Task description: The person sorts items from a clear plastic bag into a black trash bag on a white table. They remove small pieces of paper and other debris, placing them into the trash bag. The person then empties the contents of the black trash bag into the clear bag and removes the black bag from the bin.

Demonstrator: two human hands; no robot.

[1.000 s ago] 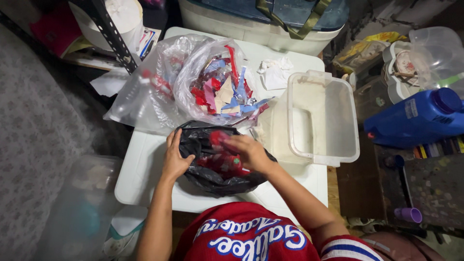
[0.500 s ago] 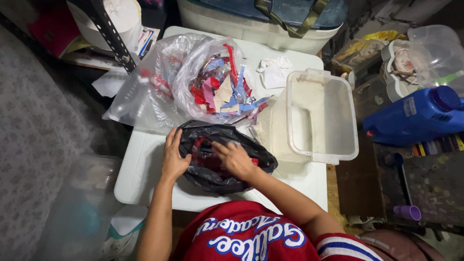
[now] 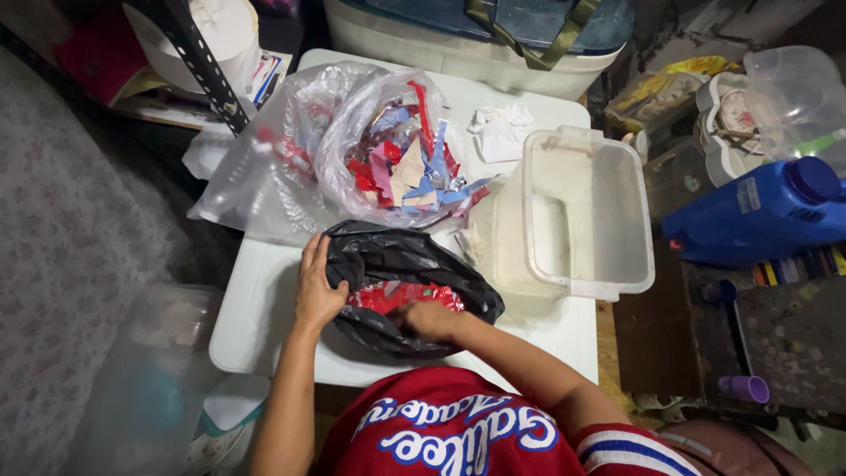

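A cramped home storage corner: a small white table [image 3: 264,308], plastic tubs [image 3: 586,216], a detergent jug [image 3: 758,211] right, clutter all round.

clear plastic tub [image 3: 586,216] | blue jug [image 3: 758,211] | crumpled tissue, perhaps [image 3: 500,132] | purple cup [image 3: 745,388]

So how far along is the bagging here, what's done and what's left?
Some red wrappers already lie in the black bag. In hand: the left hand holds the bag's rim open while the right hand reaches inside. Left: the clear bag behind looks full of red and blue scraps, so probably much remains.
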